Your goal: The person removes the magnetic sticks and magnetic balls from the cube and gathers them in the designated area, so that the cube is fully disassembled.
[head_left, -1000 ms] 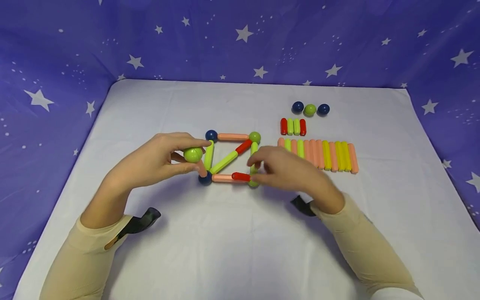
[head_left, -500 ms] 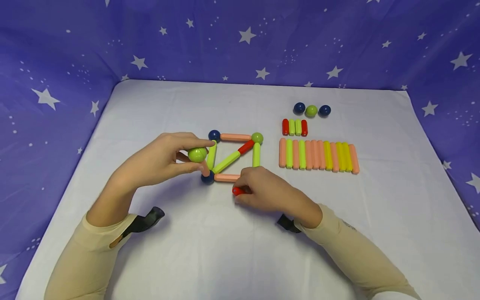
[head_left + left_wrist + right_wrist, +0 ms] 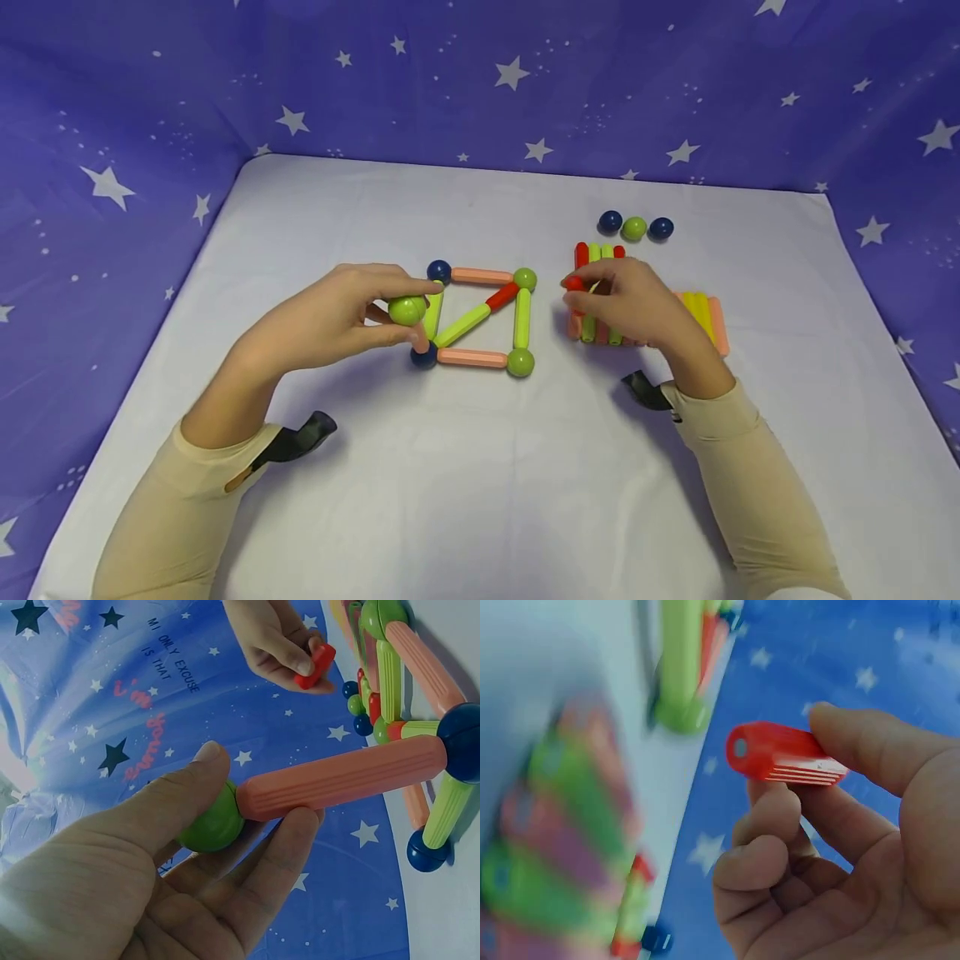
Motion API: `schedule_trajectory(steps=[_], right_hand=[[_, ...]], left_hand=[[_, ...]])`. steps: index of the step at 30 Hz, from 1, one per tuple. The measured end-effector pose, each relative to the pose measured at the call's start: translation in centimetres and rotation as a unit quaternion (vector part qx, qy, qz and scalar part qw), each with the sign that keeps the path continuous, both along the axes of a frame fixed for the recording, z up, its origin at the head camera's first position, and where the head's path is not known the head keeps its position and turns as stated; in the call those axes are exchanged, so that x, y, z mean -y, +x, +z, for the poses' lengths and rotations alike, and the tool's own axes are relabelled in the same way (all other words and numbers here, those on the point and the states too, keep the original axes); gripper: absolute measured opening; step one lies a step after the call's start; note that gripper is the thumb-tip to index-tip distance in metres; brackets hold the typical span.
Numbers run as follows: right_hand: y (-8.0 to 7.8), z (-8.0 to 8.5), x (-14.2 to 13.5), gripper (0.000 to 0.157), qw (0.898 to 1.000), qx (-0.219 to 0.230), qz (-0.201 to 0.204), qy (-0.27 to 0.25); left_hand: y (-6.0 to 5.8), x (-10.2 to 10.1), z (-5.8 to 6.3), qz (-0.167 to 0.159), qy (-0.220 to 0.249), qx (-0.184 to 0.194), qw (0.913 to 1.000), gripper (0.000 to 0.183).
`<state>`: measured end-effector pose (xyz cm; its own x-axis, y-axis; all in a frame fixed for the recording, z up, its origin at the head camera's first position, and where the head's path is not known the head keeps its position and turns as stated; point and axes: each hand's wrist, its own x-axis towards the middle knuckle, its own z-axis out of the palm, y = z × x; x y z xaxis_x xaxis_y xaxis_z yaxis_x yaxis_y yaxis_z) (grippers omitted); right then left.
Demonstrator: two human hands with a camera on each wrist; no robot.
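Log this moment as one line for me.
left hand: holds green ball on pink rod, rod touches blue ball | right hand: pinches short red rod | square frame: one diagonal

My bench [image 3: 480,483] is white. Flat on it before me lies a square [image 3: 486,310]: pink sticks [image 3: 472,358] along the far and near sides, green sticks [image 3: 522,321] left and right, blue balls [image 3: 439,272] at the left corners, green balls [image 3: 521,362] at the right, a green-and-red diagonal [image 3: 472,320] between. To my right lie long sticks [image 3: 701,317], partly hidden; beyond, short sticks [image 3: 595,250], then three balls [image 3: 634,228].
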<state>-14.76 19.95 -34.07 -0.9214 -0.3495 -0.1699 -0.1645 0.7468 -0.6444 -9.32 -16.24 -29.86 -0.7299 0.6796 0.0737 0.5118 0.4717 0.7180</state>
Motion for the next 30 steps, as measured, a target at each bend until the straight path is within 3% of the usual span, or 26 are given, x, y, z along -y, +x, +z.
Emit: schedule_trajectory(steps=[6, 16, 22, 30], right_hand=[[-3.1, 0.2, -3.6, 0.047, 0.995, 0.037, -0.059, 0.066], [-8.5, -0.6, -6.3, 0.06, 0.979, 0.067, -0.083, 0.175], [-9.6, -1.6, -6.7, 0.061, 0.97, 0.102, -0.103, 0.194], [-9.4, -1.5, -6.6, 0.062, 0.967, 0.111, -0.115, 0.196]], left_hand=[[0.0, 0.2, 0.0, -0.004, -0.003, -0.008, 1.0, 0.054], [0.1, 0.4, -0.1, -0.016, -0.014, -0.021, 0.9996, 0.054], [0.1, 0.3, -0.1, -0.016, -0.019, -0.023, 0.9994, 0.054], [0.1, 0.1, 0.0, -0.017, -0.027, -0.027, 0.9991, 0.054]])
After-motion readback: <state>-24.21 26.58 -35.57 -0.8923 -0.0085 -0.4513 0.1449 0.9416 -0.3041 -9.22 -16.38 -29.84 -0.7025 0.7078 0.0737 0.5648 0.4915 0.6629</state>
